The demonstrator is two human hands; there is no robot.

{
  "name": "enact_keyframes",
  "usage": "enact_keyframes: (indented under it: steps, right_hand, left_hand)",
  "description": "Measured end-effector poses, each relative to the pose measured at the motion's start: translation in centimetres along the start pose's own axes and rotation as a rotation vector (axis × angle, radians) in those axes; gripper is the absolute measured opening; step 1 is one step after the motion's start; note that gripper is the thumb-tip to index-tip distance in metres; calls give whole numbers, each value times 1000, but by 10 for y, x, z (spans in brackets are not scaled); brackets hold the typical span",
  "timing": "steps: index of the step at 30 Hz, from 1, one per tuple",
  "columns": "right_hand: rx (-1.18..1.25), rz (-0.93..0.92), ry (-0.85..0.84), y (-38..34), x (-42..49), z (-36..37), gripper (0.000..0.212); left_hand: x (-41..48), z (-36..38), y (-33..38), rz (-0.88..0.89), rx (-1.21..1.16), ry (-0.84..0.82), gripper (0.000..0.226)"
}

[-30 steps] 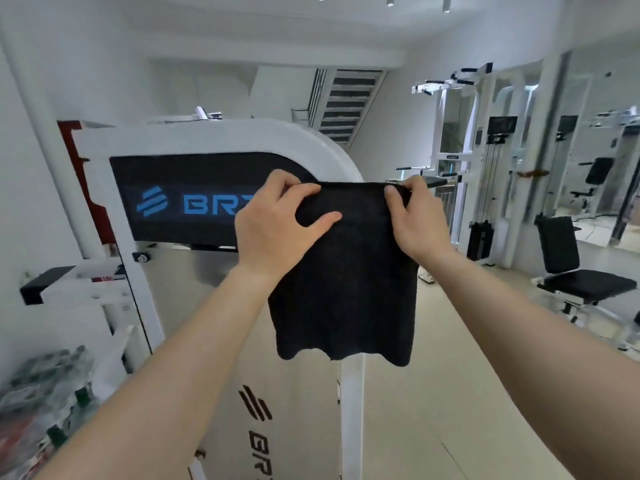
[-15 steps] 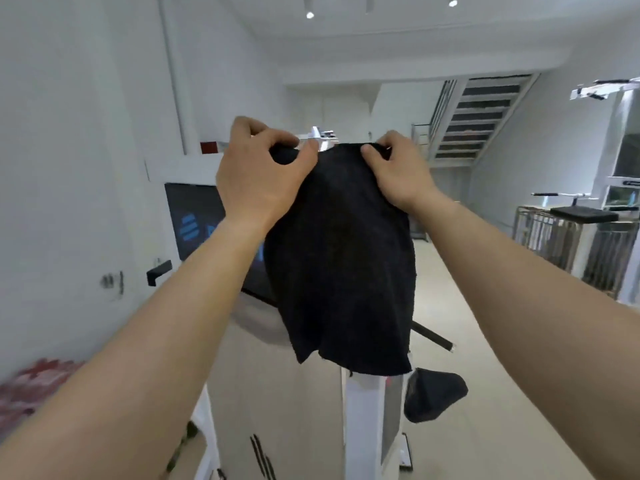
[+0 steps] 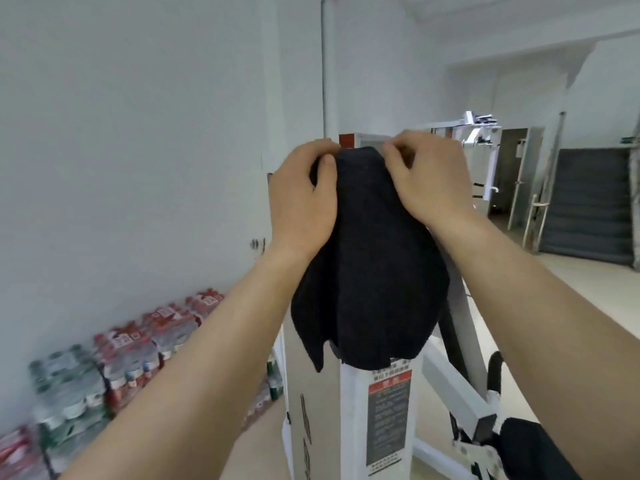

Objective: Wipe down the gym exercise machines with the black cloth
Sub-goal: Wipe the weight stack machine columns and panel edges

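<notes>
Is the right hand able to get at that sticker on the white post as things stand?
Probably yes. The right hand and left hand both grip the black cloth, which hangs down to the sticker on the white post; nothing shows in between.

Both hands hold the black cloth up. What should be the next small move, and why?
Probably press the black cloth onto the white machine column and start wiping: the left hand and right hand pinch its top edge, and it hangs loose before the column.
</notes>
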State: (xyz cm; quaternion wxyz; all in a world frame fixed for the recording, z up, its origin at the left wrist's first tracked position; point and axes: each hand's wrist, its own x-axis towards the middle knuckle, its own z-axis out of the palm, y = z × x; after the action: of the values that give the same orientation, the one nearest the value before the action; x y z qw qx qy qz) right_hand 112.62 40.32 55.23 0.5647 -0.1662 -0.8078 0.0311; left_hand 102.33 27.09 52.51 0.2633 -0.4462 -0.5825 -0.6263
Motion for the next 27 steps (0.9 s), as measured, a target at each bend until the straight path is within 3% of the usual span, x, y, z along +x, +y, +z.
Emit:
enact_keyframes:
  steps: [7,14,18,21,27]
  right_hand:
    - [-68,-65,-333,-22,-56,0,58]
    - [-81,-51,-528,-37,12,14,53]
    - [-95,-65,-519,-39,15,20,53]
    - [-126,-105,-419,-36,-12,15,58]
    - [-184,-165,-251,-41,-80,9,64]
  left_hand:
    - [-40,20,7,-291,-361,-89,51]
    - [23,25,-12,-405,-392,-103,56]
    - [26,24,-17,-410,-411,-116,56]
    - [-10,27,-18,-368,-463,-84,56]
    - [-79,25,-31,-182,-417,-179,61]
